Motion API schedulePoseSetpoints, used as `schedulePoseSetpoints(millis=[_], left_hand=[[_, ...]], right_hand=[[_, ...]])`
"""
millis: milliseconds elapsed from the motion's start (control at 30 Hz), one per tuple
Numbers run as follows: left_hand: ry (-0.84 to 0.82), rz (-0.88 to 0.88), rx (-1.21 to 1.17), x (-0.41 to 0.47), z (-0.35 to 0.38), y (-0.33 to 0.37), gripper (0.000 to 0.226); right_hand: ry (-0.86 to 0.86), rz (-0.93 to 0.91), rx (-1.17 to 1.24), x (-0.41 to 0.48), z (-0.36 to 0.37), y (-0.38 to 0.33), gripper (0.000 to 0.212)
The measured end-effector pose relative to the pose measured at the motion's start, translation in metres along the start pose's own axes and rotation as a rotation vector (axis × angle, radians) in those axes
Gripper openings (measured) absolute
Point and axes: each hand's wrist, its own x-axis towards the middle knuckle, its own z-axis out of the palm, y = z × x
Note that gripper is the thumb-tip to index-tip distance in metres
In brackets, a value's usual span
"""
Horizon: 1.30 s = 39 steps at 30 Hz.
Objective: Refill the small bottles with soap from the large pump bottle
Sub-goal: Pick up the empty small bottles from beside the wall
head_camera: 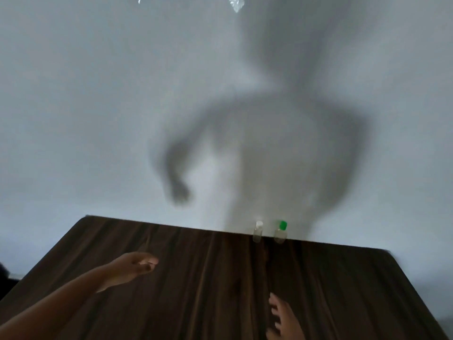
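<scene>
While left hand [132, 266] and right hand [285, 321] hover slack, empty; small bottles [257, 233] well beyond

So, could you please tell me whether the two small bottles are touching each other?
Apart. The head view shows a strip of wall between the white-capped bottle and the green-capped bottle.

Table [196, 278] in front of me: dark brown, streaky wood grain running front to back. Wall [73, 94]: plain pale grey-white, my shadow [282, 148] on it a soft darker grey. White-capped bottle [258, 232]: clear body. Green-capped bottle [281, 232]: clear body, bright green top. Plastic scrap [235, 2]: clear, glinting white.
</scene>
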Motion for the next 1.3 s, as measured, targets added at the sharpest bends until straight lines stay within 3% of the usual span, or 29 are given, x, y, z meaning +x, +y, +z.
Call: schedulePoseSetpoints(millis=[100, 233, 467, 733, 967, 1100, 1200, 1300], left_hand=[[0.039, 0.018, 0.081, 0.032, -0.033, 0.019, 0.027], [0.043, 0.044, 0.153, 0.082, -0.046, 0.055, 0.018], [-0.042, 0.243, 0.102, 0.193, 0.027, 0.138, 0.012], [-0.216, 0.212, 0.007, 0.258, 0.109, 0.182, 0.052], [-0.306, 0.178, -0.180, 0.275, 0.126, 0.183, 0.065], [-0.305, 0.211, -0.201, 0.270, 0.131, 0.181, 0.067], [-0.399, 0.220, -0.210, 0.260, 0.136, 0.176, 0.059], [-0.455, 0.232, -0.225, 0.243, 0.143, 0.169, 0.064]], right_hand=[[0.143, -0.110, -0.041, 0.032, -0.014, -0.019, 0.073], [0.258, -0.093, 0.017, 0.095, -0.013, -0.046, 0.069], [0.400, -0.026, 0.120, 0.183, -0.005, -0.059, 0.068], [0.522, -0.141, 0.082, 0.229, 0.000, -0.045, 0.039], [0.539, -0.251, 0.091, 0.243, -0.005, -0.039, 0.011], [0.525, -0.259, 0.052, 0.237, -0.005, -0.036, 0.009], [0.513, -0.258, 0.009, 0.222, -0.005, -0.028, 0.006], [0.481, -0.286, -0.013, 0.193, -0.004, -0.015, 0.009]])
